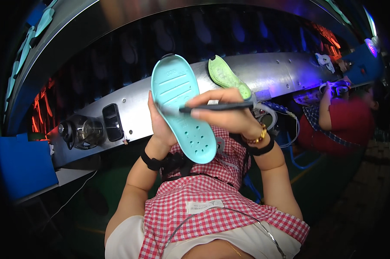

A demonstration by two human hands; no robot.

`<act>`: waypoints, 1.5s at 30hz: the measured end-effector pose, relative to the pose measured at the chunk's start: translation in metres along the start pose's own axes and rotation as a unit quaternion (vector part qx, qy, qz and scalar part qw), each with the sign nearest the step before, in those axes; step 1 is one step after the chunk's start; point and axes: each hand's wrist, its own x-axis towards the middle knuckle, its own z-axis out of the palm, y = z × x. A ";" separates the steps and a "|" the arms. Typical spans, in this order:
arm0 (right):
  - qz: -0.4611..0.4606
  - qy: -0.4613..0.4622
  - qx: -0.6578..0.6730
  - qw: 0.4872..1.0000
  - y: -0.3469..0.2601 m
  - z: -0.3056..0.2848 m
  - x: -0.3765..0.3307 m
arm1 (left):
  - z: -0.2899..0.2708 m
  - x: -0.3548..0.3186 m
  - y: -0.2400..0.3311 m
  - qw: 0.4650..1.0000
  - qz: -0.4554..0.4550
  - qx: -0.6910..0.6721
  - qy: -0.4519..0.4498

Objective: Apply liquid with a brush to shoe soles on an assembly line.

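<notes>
Turquoise moulded shoe sole (188, 125), ribbed at far end and perforated at near end, held up in front of body, overlapping near edge of long shiny metal table (139, 97) in view. Gripped along left side by left hand (161, 127). Right hand (232, 117) pinching slim black stick-like tool (225, 106), end over sole; end blurred, can't tell if touching. On table beyond right hand: light green sole-shaped part (225, 72). Farther left: black divided tray (112, 123), then transparent jug with dark lid (88, 133) beside it.
</notes>
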 end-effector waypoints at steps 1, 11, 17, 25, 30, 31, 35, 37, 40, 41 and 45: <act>-0.040 -0.046 -0.023 0.998 0.003 0.004 -0.003 | 0.001 -0.001 0.003 0.998 0.005 -0.048 -0.046; -0.159 -0.141 0.007 0.977 0.003 -0.009 -0.012 | 0.000 0.007 0.018 0.961 0.224 0.146 0.071; -0.198 -0.086 -0.052 0.975 0.006 -0.009 -0.013 | 0.004 0.015 0.037 0.927 0.325 0.173 0.076; -0.146 -0.091 0.050 0.984 0.016 -0.010 -0.016 | 0.023 0.008 0.046 0.919 0.336 0.192 0.072; -0.041 -0.039 0.259 0.964 0.038 -0.011 -0.017 | 0.040 0.002 0.049 0.957 0.245 0.145 0.055; -0.042 -0.041 0.259 0.964 0.037 -0.008 -0.016 | 0.042 0.001 0.043 0.956 0.248 0.146 0.055; 0.025 0.040 0.460 0.887 0.021 0.013 -0.022 | 0.038 -0.015 0.004 0.985 0.139 0.101 0.029; 0.007 -0.040 0.144 0.989 0.016 0.005 -0.029 | 0.015 -0.015 0.018 0.988 0.086 0.123 0.029; -0.021 -0.099 0.102 0.990 0.002 -0.009 -0.032 | 0.009 -0.014 0.030 0.993 0.034 0.109 -0.005; -0.025 -0.111 0.116 0.987 0.000 -0.013 -0.031 | 0.009 -0.015 0.032 0.997 -0.002 0.079 -0.025; -0.142 -0.171 -0.025 0.975 0.003 -0.006 -0.018 | 0.025 -0.012 0.047 0.976 -0.139 0.166 -0.014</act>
